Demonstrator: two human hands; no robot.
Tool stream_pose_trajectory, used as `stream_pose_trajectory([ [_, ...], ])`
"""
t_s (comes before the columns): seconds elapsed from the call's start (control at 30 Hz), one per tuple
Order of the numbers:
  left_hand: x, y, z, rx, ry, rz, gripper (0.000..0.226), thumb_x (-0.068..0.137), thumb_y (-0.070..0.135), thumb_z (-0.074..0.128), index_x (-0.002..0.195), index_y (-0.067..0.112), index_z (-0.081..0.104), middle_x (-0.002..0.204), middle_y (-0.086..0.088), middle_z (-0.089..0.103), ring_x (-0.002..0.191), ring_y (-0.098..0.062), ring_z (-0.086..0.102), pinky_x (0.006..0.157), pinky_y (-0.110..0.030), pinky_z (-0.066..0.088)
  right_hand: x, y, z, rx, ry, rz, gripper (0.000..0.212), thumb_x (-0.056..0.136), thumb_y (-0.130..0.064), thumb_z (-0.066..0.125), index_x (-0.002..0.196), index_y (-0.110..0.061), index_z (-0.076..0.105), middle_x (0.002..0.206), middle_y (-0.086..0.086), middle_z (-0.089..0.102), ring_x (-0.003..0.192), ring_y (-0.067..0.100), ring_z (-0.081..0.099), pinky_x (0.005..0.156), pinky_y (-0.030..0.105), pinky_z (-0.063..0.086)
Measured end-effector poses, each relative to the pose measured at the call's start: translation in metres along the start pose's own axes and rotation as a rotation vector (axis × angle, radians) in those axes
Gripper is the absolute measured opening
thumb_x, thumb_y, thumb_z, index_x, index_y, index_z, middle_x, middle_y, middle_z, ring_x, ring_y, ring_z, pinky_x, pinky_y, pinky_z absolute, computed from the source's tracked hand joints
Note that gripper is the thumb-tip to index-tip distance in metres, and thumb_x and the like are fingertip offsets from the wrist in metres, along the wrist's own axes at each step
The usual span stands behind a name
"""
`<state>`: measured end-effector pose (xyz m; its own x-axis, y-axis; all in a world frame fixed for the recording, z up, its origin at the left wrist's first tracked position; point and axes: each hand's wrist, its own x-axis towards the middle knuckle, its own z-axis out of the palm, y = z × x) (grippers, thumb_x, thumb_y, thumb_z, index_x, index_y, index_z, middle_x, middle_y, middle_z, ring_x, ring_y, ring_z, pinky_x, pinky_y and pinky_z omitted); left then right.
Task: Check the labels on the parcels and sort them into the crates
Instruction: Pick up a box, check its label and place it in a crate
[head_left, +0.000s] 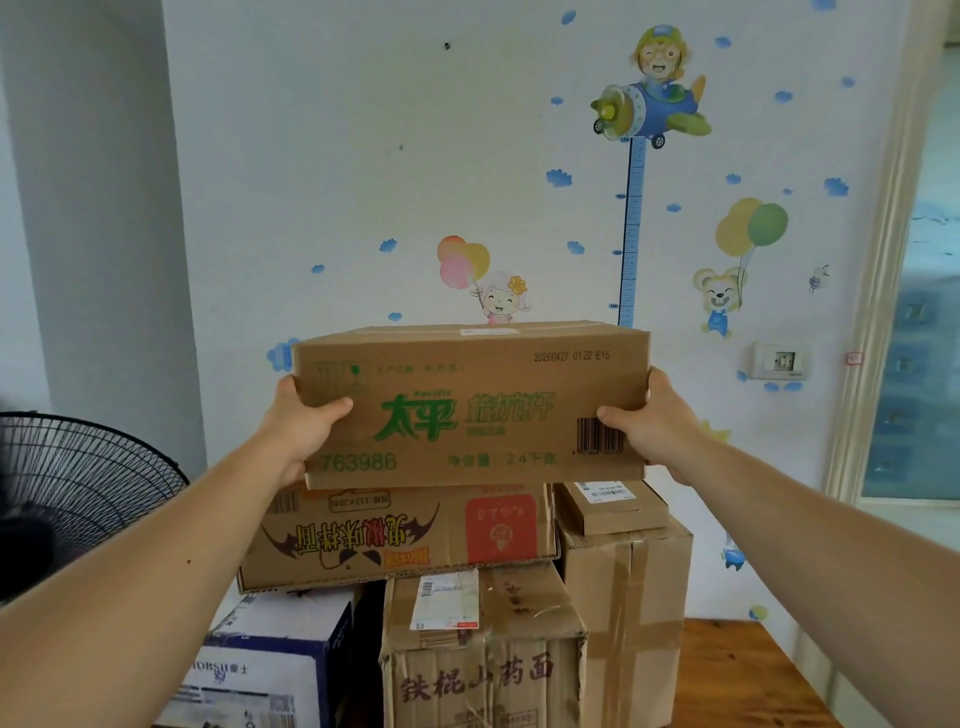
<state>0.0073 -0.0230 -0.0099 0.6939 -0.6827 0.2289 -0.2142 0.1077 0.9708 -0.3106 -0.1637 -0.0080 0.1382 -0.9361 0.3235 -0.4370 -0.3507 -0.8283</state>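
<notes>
Fan (78, 499) stands far left. The left hand (296, 421) grips the parcel (467, 405) at its left end, the right hand (654, 415) at its right end, thumbs on the near face, holding it level over the stack (395, 535), probably to read its label (488, 331).

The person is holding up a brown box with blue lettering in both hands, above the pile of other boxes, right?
Not quite. The head view shows the lettering on the brown box is green, not blue. The left hand and right hand do grip its ends, above the pile of other boxes.
</notes>
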Motion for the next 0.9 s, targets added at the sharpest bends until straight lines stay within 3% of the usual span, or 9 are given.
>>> stream_pose_trajectory([
  [0.23,-0.010,0.001,-0.009,-0.007,-0.014,0.006,0.058,0.095,0.015,0.061,0.145,0.013,0.030,0.140,-0.009,0.049,0.127,-0.032,0.047,0.089,-0.046,0.042,-0.014,-0.004,-0.002,-0.023,0.009,-0.019,0.060,0.092,-0.029,0.067,0.141,-0.022,0.033,0.126,0.003,0.055,0.100,0.023,0.052,0.083,0.039,0.046],
  [0.37,-0.012,0.002,-0.018,-0.040,-0.032,-0.001,0.056,0.094,0.017,0.063,0.141,0.017,0.033,0.132,-0.004,0.052,0.125,-0.032,0.050,0.100,-0.060,0.044,-0.021,-0.007,-0.001,-0.016,0.014,-0.028,0.058,0.093,-0.028,0.066,0.140,-0.022,0.034,0.121,0.001,0.055,0.100,0.023,0.053,0.082,0.038,0.045],
  [0.53,-0.011,0.000,-0.025,-0.040,-0.038,0.037,0.057,0.094,0.016,0.063,0.142,0.015,0.031,0.138,-0.009,0.050,0.126,-0.033,0.050,0.104,-0.057,0.042,-0.034,-0.009,0.002,0.004,0.043,-0.028,0.054,0.093,-0.028,0.066,0.137,-0.022,0.035,0.116,0.000,0.055,0.099,0.023,0.053,0.081,0.038,0.044],
  [0.9,-0.054,0.011,-0.017,-0.051,-0.022,0.107,0.053,0.093,0.022,0.065,0.137,0.021,0.034,0.121,0.001,0.055,0.119,-0.031,0.055,0.100,-0.058,0.045,-0.066,-0.001,-0.035,0.043,0.116,-0.075,0.060,0.092,-0.026,0.067,0.141,-0.023,0.033,0.114,-0.004,0.053,0.101,0.022,0.052,0.082,0.039,0.044],
])
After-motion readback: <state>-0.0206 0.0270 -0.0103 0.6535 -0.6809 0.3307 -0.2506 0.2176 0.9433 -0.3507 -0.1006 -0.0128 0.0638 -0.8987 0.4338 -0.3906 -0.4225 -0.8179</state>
